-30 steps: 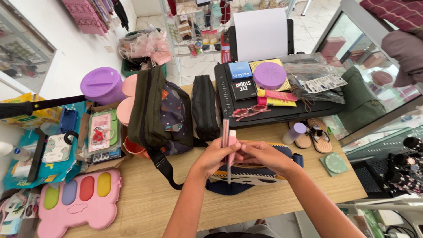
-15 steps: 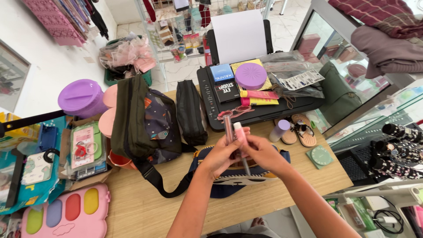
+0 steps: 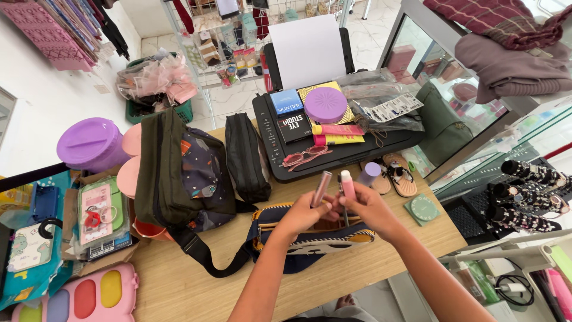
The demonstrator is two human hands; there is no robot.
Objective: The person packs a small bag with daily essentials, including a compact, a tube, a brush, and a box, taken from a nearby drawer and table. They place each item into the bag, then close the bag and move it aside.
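My left hand (image 3: 302,214) grips a slim rose-coloured tube (image 3: 322,188) that tilts up and to the right. My right hand (image 3: 374,210) holds a pink-capped wand (image 3: 347,186), its thin dark stem pointing down between my hands. Both hands hover over an open navy and yellow pouch (image 3: 310,237) that lies on the wooden table (image 3: 196,286).
An olive bag (image 3: 179,173) and a black pouch (image 3: 246,156) lie to the left. Behind stands a black printer (image 3: 339,156) carrying boxes, a purple round lid (image 3: 325,105) and pink glasses (image 3: 305,156). A pink palette case (image 3: 77,297) sits at front left, a purple container (image 3: 90,143) farther back.
The wand and the tube have come apart: the wand now stands to the right of the tube. My view has shifted, so everything sits more to the left.
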